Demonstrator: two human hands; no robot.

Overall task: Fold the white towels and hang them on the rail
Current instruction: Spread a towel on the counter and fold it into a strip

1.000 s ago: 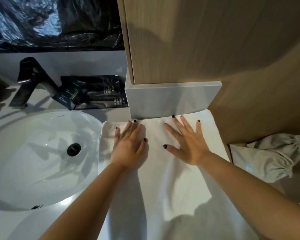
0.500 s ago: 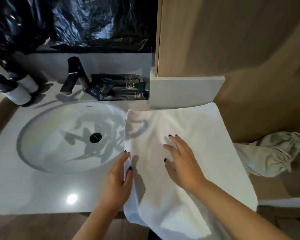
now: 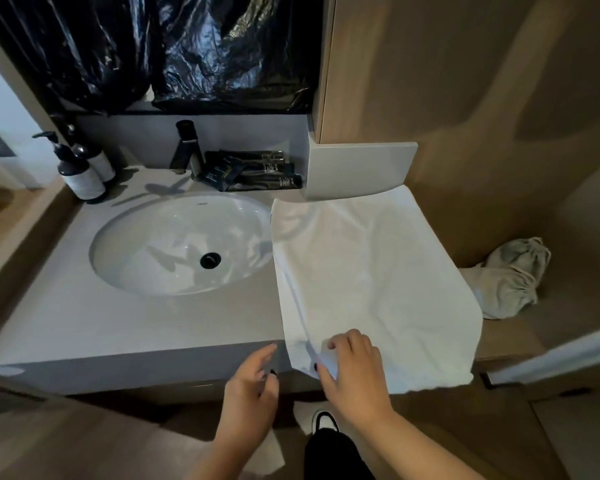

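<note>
Now right hand point(image 3: 355, 372) pinching white towel point(image 3: 371, 278) corner, left hand point(image 3: 252, 382) fingers loosely curled, holding nothing

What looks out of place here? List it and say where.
The mirror area above the sink is covered with crumpled black plastic sheeting, unusual for a vanity. A rumpled grey cloth bag lies beside the white towel, whose near end hangs over the counter edge.

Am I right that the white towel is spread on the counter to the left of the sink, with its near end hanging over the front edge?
Not quite: the head view shows the white towel lying to the right of the sink; its near end does hang over the counter edge.
</note>
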